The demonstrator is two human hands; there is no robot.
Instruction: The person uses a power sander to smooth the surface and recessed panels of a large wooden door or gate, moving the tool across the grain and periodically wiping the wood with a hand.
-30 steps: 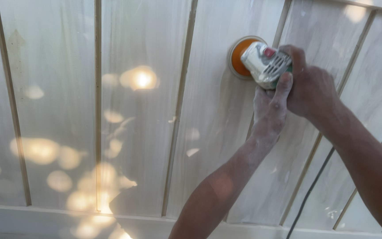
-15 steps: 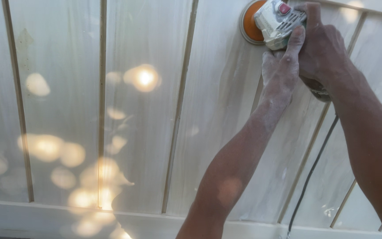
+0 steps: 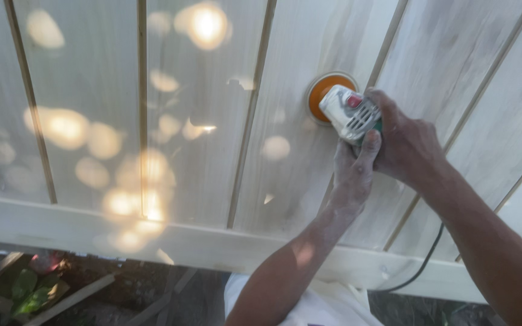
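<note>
Both my hands grip a grey-white power sander (image 3: 350, 111) with a red switch. Its round orange pad (image 3: 323, 90) presses flat against a pale wooden fence board (image 3: 285, 163). My left hand (image 3: 353, 172), dusted white, holds the sander from below. My right hand (image 3: 407, 143) wraps its rear body from the right. A black power cord (image 3: 421, 265) hangs down from under my right arm.
The fence is made of vertical pale boards with thin battens (image 3: 142, 108) and a horizontal bottom rail (image 3: 61, 226). Sun spots dapple the boards. Below lie dark soil, green leaves (image 3: 25, 290) and loose wooden strips (image 3: 70, 299).
The sander first went up the board, then came back down to mid height. The view has dropped, so the bottom rail and the ground now show.
</note>
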